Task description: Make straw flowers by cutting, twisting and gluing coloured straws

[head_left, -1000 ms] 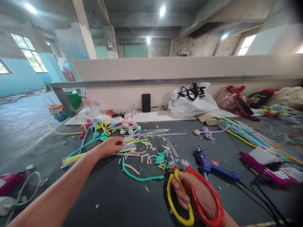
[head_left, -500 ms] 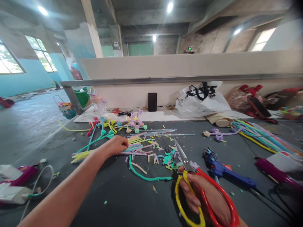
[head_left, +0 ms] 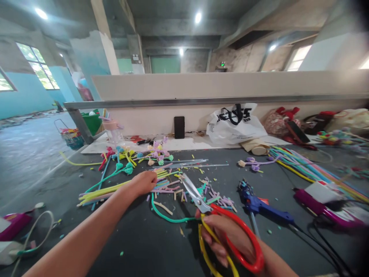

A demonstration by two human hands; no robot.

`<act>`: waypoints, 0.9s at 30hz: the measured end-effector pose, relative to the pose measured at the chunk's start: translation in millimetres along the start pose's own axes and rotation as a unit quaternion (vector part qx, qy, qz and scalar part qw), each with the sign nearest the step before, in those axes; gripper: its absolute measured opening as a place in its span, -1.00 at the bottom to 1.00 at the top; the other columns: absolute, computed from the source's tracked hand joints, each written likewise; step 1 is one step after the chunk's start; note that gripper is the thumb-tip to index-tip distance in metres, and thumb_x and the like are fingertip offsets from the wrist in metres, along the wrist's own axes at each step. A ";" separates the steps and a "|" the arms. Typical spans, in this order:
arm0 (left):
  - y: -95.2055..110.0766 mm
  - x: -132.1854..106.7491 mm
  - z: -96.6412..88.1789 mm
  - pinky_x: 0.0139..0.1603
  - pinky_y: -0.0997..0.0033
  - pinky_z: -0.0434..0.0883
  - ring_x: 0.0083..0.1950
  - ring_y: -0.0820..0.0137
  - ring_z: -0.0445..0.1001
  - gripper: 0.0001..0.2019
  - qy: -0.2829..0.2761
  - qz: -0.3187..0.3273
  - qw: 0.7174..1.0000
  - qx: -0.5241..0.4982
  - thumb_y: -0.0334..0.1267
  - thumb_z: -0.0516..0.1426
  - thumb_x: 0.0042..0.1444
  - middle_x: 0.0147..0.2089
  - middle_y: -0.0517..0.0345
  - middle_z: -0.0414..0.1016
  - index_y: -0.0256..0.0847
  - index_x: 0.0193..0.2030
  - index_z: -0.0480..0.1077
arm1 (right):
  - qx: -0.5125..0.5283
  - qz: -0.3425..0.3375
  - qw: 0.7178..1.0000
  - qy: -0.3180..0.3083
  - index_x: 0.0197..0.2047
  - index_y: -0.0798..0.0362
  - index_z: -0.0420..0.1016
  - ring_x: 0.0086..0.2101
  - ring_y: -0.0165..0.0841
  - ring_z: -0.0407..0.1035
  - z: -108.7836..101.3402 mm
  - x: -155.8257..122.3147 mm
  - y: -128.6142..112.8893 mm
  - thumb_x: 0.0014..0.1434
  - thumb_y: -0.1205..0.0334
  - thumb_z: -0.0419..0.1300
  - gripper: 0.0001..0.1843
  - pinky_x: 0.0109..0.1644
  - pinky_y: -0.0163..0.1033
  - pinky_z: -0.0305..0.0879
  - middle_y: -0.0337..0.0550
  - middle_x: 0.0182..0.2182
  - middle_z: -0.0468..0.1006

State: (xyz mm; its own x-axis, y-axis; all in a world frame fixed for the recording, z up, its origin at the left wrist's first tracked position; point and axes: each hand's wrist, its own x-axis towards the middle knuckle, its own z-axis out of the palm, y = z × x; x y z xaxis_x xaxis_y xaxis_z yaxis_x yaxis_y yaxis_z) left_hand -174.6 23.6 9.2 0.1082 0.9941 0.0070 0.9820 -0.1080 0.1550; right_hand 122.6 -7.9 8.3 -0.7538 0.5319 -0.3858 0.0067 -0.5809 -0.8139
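Observation:
My left hand point(head_left: 145, 182) is closed over a bundle of pipe cleaners point(head_left: 103, 192) in yellow, purple and blue, lying across the dark table. Their ends stick out past my fingers on both sides. In my right hand point(head_left: 215, 234) are scissors point(head_left: 196, 195) with one red and one yellow handle. The blades point up and left, with their tips close to the right ends of the bundle. Short cut pieces point(head_left: 223, 201) are scattered around the blades. A green pipe cleaner point(head_left: 170, 220) curves in front of my left hand.
Pipe-cleaner flowers point(head_left: 157, 152) lie behind my left hand. A blue glue gun point(head_left: 265, 209) rests right of the scissors, its cord running forward. Along the back stand a phone point(head_left: 179, 127) and a white bag point(head_left: 233, 127). Long pipe cleaners point(head_left: 302, 167) lie at the right.
The scissors in my right hand have moved left, bringing their tips near the bundle's right ends. My left hand keeps its hold on the bundle. The camera view has shifted slightly.

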 end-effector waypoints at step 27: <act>128.2 31.0 -83.3 -0.17 0.45 0.28 -0.25 0.46 0.35 -0.91 0.479 0.198 0.841 -0.157 -0.33 -0.03 0.14 -0.30 0.14 0.38 -0.22 -0.22 0.24 | -0.101 0.132 0.985 -0.048 -0.14 0.11 0.21 -0.79 -0.52 0.15 17.3 63.7 -15.8 -0.02 0.29 -0.03 -0.69 -0.74 -0.38 0.25 -0.30 -0.71 0.35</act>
State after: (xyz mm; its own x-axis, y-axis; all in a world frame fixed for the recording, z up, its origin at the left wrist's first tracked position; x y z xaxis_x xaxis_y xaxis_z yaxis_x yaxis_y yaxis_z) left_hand -58.3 41.4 111.6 0.0956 0.4486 0.8886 0.7925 -0.5744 0.2047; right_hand 63.1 24.5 4.1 -0.7667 0.3131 -0.5604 0.3333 -0.5520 -0.7643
